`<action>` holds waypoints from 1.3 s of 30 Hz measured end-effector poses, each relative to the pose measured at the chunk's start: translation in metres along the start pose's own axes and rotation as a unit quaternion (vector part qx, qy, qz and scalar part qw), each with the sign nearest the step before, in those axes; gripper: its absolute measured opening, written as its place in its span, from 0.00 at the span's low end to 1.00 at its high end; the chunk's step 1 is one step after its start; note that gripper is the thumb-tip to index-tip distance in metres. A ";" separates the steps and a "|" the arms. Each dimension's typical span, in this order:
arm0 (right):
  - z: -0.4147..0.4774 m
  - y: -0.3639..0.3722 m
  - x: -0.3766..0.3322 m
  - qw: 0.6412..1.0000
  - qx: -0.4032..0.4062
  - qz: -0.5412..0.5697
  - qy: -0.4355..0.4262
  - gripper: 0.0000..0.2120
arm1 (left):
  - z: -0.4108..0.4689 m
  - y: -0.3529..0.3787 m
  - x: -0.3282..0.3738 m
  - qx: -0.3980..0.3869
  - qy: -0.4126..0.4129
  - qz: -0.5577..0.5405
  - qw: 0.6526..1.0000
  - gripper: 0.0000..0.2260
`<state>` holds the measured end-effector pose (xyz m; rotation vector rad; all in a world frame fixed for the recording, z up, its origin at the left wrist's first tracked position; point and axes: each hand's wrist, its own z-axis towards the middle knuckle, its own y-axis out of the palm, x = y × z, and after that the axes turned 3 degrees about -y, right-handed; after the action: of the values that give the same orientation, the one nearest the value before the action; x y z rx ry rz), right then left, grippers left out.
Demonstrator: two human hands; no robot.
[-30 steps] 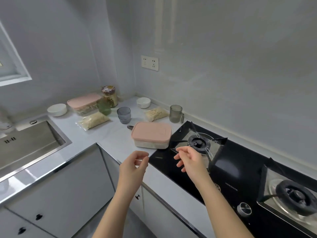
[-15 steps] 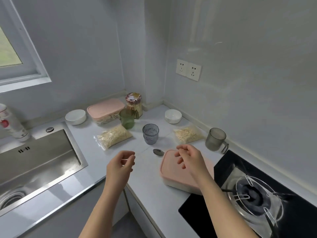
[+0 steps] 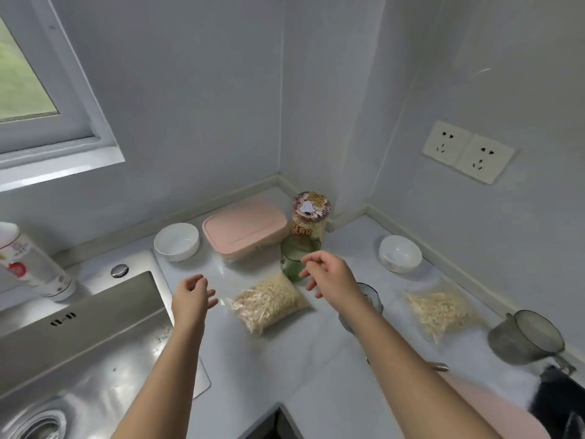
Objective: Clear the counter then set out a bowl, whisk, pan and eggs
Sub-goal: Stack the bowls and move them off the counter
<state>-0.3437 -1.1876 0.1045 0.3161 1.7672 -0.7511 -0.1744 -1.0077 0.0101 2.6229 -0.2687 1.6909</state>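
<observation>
Both hands out over the counter (image 3: 316,359), empty. Left hand (image 3: 193,296) half open, fingers loosely curled, holding nothing. Right hand (image 3: 329,274) also loose, fingers spread and slightly bent, nothing gripped. Bag of oats (image 3: 269,304) flat on counter between the two hands, just below fingertips; likely first pick for clearing, hence both hands flanking it. Green cup (image 3: 294,256) directly behind right hand, partly hidden by fingers. Pink-lidded box (image 3: 245,229) and cartoon jar (image 3: 311,217) beyond, pushed to the corner. White bowl (image 3: 176,241) ahead of left hand near sink (image 3: 79,343); second white bowl (image 3: 400,253) and second oat bag (image 3: 440,308) off to right of right forearm. No whisk, pan or eggs visible. Clearing not started, judging by clutter.
</observation>
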 end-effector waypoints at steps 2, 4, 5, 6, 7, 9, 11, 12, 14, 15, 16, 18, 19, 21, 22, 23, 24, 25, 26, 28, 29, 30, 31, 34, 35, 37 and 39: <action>0.029 0.022 -0.010 1.000 -0.022 -0.018 0.001 0.08 | 0.048 -0.006 0.011 0.014 -0.050 -0.027 0.998 0.17; 0.047 0.036 -0.016 0.999 -0.038 -0.027 0.001 0.08 | 0.082 -0.007 0.021 0.017 -0.083 -0.049 0.995 0.19; 0.062 0.048 -0.017 0.998 -0.049 -0.029 0.003 0.08 | 0.103 -0.010 0.026 0.022 -0.098 -0.058 0.993 0.20; 0.069 0.054 -0.018 0.998 -0.055 -0.032 0.003 0.08 | 0.117 -0.011 0.029 0.025 -0.110 -0.070 0.991 0.20; 0.076 0.061 -0.018 0.998 -0.061 -0.032 0.003 0.08 | 0.129 -0.012 0.033 0.029 -0.121 -0.084 0.989 0.20; 0.086 0.070 -0.018 0.997 -0.073 -0.034 -0.002 0.08 | 0.148 -0.013 0.037 0.032 -0.137 -0.092 0.986 0.20; 0.094 0.076 -0.016 0.996 -0.082 -0.037 -0.002 0.08 | 0.159 -0.015 0.040 0.048 -0.151 -0.045 0.986 0.20; 0.100 0.079 -0.015 0.996 -0.085 -0.038 0.000 0.08 | 0.169 -0.015 0.039 0.059 -0.159 -0.027 0.985 0.20; 0.101 0.078 -0.012 0.995 -0.091 -0.038 0.002 0.08 | 0.176 -0.016 0.037 0.078 -0.164 -0.024 0.983 0.20; 0.102 0.077 -0.009 0.995 -0.090 -0.033 0.005 0.09 | 0.179 -0.017 0.039 0.075 -0.173 -0.037 0.981 0.20; 0.103 0.073 -0.007 0.996 -0.085 -0.030 0.008 0.09 | 0.180 -0.018 0.040 0.072 -0.183 -0.059 0.979 0.20; 0.104 0.062 -0.004 0.997 -0.070 -0.031 0.014 0.10 | 0.180 -0.020 0.041 0.076 -0.179 -0.106 0.975 0.20; 0.104 0.056 -0.003 0.998 -0.061 -0.032 0.015 0.10 | 0.178 -0.022 0.044 0.079 -0.163 -0.115 0.977 0.20; 0.104 0.039 -0.002 0.999 -0.035 -0.030 0.015 0.11 | 0.169 -0.021 0.052 0.069 -0.115 -0.111 0.985 0.16; 0.105 0.031 -0.002 0.999 -0.021 -0.026 0.016 0.11 | 0.164 -0.018 0.059 0.063 -0.089 -0.109 0.988 0.14; 0.105 0.021 -0.001 1.000 -0.005 -0.021 0.016 0.11 | 0.156 -0.012 0.068 0.054 -0.067 -0.105 0.991 0.13; 0.106 0.014 -0.001 1.000 0.006 -0.018 0.014 0.11 | 0.150 -0.007 0.077 0.044 -0.043 -0.099 0.993 0.13; 0.105 0.004 0.001 1.000 0.020 -0.015 0.011 0.10 | 0.141 0.004 0.087 0.027 -0.025 -0.089 0.995 0.13; 0.105 -0.004 0.003 0.999 0.033 -0.012 0.011 0.10 | 0.134 0.014 0.095 0.010 -0.012 -0.078 0.997 0.13; 0.100 -0.023 0.008 0.998 0.061 -0.001 0.017 0.10 | 0.112 0.039 0.111 -0.035 0.007 -0.057 0.998 0.12; 0.099 -0.031 0.012 0.997 0.070 0.003 0.023 0.10 | 0.102 0.051 0.117 -0.052 0.012 -0.049 0.997 0.12; 0.097 -0.039 0.018 0.996 0.081 0.005 0.033 0.10 | 0.092 0.063 0.121 -0.068 0.013 -0.045 0.997 0.12; 0.094 -0.052 0.025 0.994 0.100 0.010 0.043 0.09 | 0.079 0.080 0.124 -0.085 0.007 -0.044 0.995 0.13; 0.093 -0.086 0.051 0.979 0.178 0.034 0.095 0.07 | 0.046 0.119 0.123 -0.133 -0.023 -0.045 0.990 0.12; 0.094 -0.100 0.064 0.968 0.214 0.044 0.121 0.06 | 0.036 0.131 0.120 -0.161 -0.025 -0.040 0.986 0.12; 0.099 -0.127 0.094 0.941 0.280 0.073 0.177 0.08 | 0.019 0.155 0.112 -0.206 -0.025 -0.030 0.978 0.14; 0.106 -0.152 0.125 0.916 0.314 0.105 0.227 0.14 | 0.006 0.179 0.104 -0.228 -0.025 -0.010 0.973 0.14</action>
<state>-0.3897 -1.3898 0.0203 1.1750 1.8269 -1.1442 -0.1536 -1.1989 0.0860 2.3170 -0.5541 1.3577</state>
